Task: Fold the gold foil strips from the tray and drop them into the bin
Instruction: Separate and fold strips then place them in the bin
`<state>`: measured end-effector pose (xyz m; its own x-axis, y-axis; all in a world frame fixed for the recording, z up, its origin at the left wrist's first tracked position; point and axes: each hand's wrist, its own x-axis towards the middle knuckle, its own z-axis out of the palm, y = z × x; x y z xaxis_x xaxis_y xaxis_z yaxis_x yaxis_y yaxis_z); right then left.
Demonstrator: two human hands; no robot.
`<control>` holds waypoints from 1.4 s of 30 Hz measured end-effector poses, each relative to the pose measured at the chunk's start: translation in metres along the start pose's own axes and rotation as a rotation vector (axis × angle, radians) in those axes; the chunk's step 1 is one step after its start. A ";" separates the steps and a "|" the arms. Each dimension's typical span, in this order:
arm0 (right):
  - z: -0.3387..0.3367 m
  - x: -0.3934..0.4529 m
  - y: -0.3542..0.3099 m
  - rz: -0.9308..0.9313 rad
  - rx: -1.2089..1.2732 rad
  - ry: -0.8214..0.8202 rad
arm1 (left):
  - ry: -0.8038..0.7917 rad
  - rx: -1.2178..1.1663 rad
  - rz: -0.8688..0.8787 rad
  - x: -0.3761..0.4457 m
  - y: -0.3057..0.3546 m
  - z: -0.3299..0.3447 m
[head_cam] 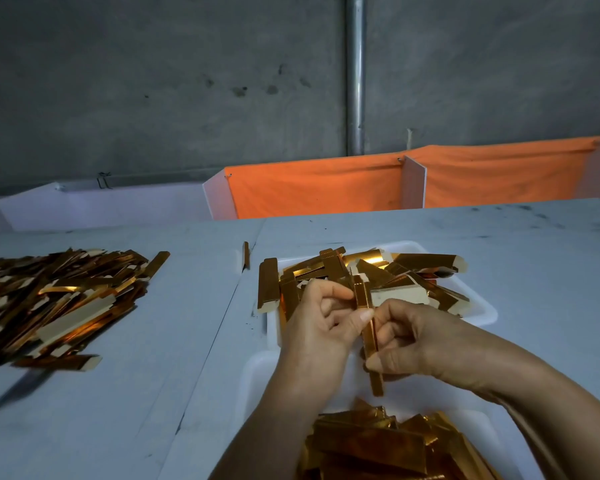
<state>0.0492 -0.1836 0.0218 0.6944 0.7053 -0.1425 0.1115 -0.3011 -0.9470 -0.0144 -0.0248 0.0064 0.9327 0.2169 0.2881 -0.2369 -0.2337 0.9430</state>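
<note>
A narrow gold foil strip (370, 336) stands nearly upright between both hands above the white tray (484, 311). My left hand (321, 322) pinches its upper part with thumb and curled fingers. My right hand (400, 339) pinches it lower down, and the strip's bottom end sticks out below the thumb. Several loose gold strips (420, 268) lie heaped in the tray behind my hands. A white bin (257, 379) sits just in front of me, and gold pieces (378, 445) are piled inside it.
A large heap of gold strips (56, 299) covers the grey table at the left. One single strip (246, 254) lies beside the tray's far left corner. Orange cloth dividers (312, 190) and a white trough (101, 206) line the table's back edge under a concrete wall.
</note>
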 end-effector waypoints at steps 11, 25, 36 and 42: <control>-0.001 -0.004 -0.011 -0.036 0.265 0.199 | -0.064 0.098 -0.074 -0.002 -0.002 0.007; -0.008 -0.005 -0.014 0.053 0.478 0.259 | -0.202 0.469 0.098 -0.005 0.003 0.008; 0.001 -0.011 -0.021 -0.173 -0.060 0.503 | -0.094 0.586 0.157 -0.006 0.003 0.010; 0.002 -0.009 -0.018 -0.178 -0.382 0.520 | -0.080 0.624 0.191 -0.007 0.005 0.011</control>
<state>0.0391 -0.1834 0.0401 0.8838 0.3930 0.2541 0.4333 -0.4821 -0.7615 -0.0194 -0.0384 0.0067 0.9131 0.0512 0.4046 -0.2207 -0.7722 0.5958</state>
